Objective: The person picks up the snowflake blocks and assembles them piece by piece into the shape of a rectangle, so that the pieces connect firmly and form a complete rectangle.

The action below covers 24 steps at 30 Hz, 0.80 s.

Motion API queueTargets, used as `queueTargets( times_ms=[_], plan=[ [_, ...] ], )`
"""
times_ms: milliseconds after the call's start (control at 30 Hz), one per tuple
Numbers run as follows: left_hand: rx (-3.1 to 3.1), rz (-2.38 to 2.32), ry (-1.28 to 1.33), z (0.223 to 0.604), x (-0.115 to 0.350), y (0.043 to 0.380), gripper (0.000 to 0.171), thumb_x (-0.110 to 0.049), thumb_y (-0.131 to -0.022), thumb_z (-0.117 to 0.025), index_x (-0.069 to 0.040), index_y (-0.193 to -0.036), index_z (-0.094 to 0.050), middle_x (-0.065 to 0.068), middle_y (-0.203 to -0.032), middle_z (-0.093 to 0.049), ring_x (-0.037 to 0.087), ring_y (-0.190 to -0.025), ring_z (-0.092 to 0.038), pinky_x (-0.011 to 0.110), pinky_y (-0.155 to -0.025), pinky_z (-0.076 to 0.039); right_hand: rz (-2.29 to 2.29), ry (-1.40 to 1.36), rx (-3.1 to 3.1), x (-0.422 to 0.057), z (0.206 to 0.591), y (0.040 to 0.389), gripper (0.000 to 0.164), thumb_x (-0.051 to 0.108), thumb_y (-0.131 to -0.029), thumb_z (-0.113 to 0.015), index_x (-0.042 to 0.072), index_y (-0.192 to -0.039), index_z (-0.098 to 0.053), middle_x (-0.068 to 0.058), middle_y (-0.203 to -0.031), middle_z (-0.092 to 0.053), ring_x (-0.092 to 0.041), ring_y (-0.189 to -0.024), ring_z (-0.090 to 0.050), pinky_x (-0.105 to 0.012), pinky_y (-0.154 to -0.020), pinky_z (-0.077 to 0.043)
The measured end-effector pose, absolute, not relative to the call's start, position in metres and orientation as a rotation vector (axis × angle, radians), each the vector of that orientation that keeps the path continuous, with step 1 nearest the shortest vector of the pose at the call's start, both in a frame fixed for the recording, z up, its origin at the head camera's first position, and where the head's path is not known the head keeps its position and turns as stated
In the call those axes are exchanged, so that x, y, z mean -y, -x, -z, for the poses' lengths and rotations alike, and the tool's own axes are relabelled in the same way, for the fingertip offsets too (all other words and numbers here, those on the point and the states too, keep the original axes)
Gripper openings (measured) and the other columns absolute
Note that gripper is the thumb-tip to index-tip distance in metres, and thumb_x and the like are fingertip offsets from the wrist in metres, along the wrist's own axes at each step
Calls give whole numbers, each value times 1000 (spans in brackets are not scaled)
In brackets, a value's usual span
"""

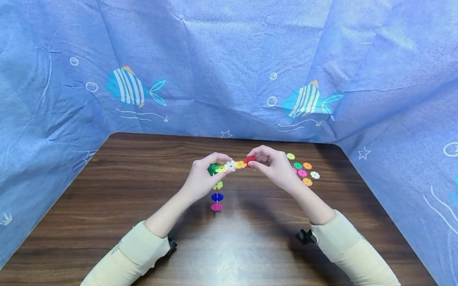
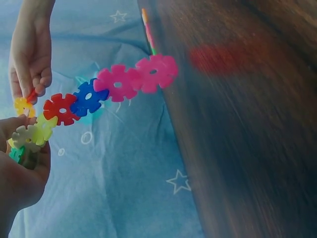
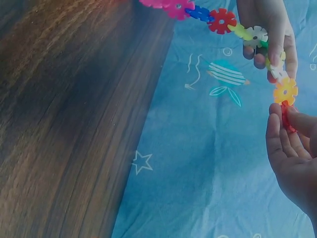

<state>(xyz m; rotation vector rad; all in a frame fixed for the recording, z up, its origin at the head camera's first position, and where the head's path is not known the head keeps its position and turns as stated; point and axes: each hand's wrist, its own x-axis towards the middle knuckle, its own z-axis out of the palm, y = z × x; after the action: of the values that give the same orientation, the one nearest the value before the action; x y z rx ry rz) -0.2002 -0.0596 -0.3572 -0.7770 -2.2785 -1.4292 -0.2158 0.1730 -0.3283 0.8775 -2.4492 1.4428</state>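
Observation:
A chain of flower-shaped interlocking plastic discs hangs between and below the two hands. My left hand (image 1: 202, 176) pinches it near a dark green disc (image 1: 213, 169), a yellow disc (image 1: 222, 169) and a white disc (image 1: 230, 165). Beyond those is an orange-yellow disc (image 1: 241, 164). A red disc (image 1: 250, 160) at that end sits between the right hand's (image 1: 277, 166) thumb and fingers, against the orange-yellow one. From the left hand trails the other part of the chain, with a second red disc (image 2: 62, 109), a blue disc (image 2: 89, 96) and pink discs (image 2: 117, 83).
Several loose discs, among them a pink one (image 1: 302, 173), a white one (image 1: 315, 174) and a green one (image 1: 297, 165), lie on the brown wooden table (image 1: 143, 174) right of the right hand. A blue fish-print cloth (image 1: 222, 71) hangs behind the table.

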Motion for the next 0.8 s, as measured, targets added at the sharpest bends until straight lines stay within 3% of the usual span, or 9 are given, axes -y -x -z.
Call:
queueTargets(
  times_ms=[233,467,800],
  plan=[
    [2255,1445,799,357,60,200,25,-10,-80,-75,-15,-103,-67,-1,-98,-72,7,-87,-65,23,-72,-54,-1402,-846,2434,-169,326,211,16,11,-80,-74,13,-95,-68,-1,-84,-73,-10,-73,-69,-28,-64,-56],
    [2237,1474,793,357,61,200,25,-6,-80,-74,-14,-102,-66,-1,-96,-72,8,-86,-65,24,-71,-53,-1384,-837,2418,-165,323,208,15,12,-78,-76,13,-92,-69,0,-80,-72,-10,-68,-68,-26,-60,-55],
    [2317,1466,838,355,56,200,21,-22,-86,-70,-18,-106,-64,-7,-92,-69,6,-77,-61,26,-68,-51,-1419,-904,2395,-166,318,213,20,9,-83,-71,8,-103,-68,-3,-89,-72,-10,-77,-69,-30,-64,-56]
  ],
)
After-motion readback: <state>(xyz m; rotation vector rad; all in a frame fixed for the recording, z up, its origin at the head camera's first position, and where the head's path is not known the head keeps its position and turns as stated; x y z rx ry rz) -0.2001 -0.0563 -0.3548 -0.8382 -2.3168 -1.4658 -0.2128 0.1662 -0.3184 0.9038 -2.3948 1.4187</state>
